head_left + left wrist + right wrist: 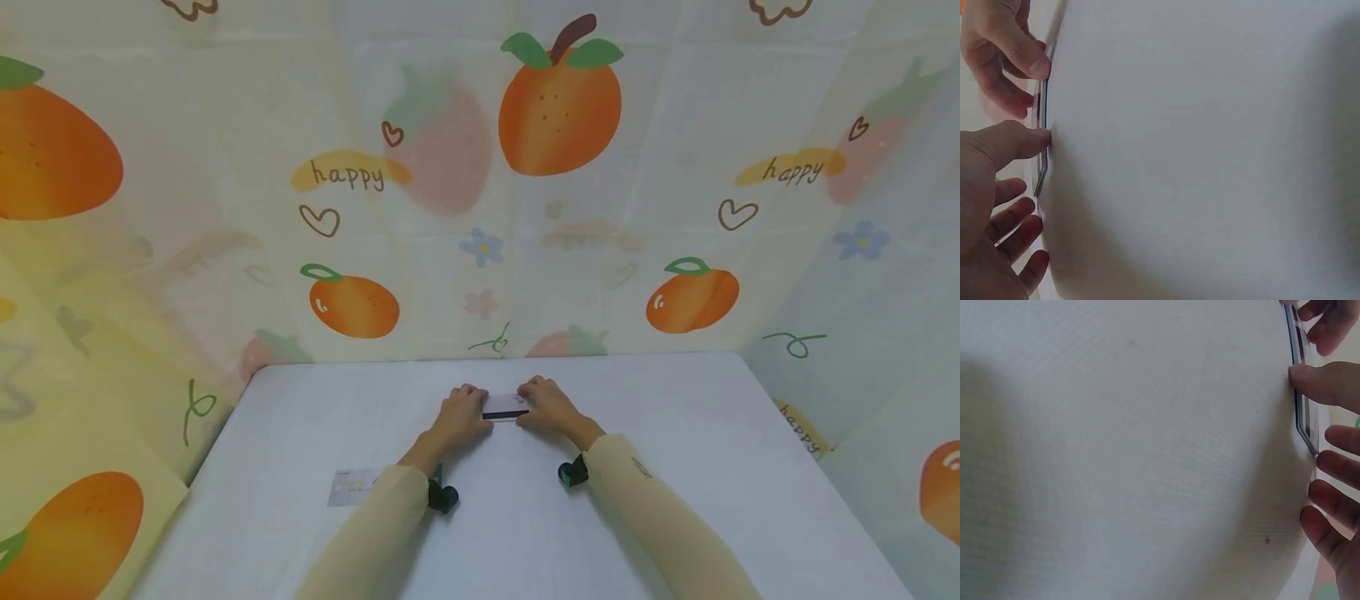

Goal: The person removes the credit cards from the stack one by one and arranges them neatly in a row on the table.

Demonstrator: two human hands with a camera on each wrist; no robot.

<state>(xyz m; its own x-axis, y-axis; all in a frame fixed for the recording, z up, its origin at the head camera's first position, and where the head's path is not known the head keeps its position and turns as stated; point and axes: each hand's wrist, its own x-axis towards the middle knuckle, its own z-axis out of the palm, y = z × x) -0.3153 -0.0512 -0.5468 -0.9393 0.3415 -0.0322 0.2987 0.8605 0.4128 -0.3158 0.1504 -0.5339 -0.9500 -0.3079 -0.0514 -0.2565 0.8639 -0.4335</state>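
Open white tabletop [675, 467] spreads toward 3 and 6 o'clock of both hands [459, 417] [551, 407], with only a pale flat plastic card [352, 486] lying at 8 o'clock and fruit-print curtain walls [480, 208] closing 12 o'clock.

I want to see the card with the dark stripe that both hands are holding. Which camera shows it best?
The head view: there the card shows its face and dark stripe, lying on the table between the left hand and right hand. Both wrist views catch only its thin edge, pinched by fingers at the side of the picture.
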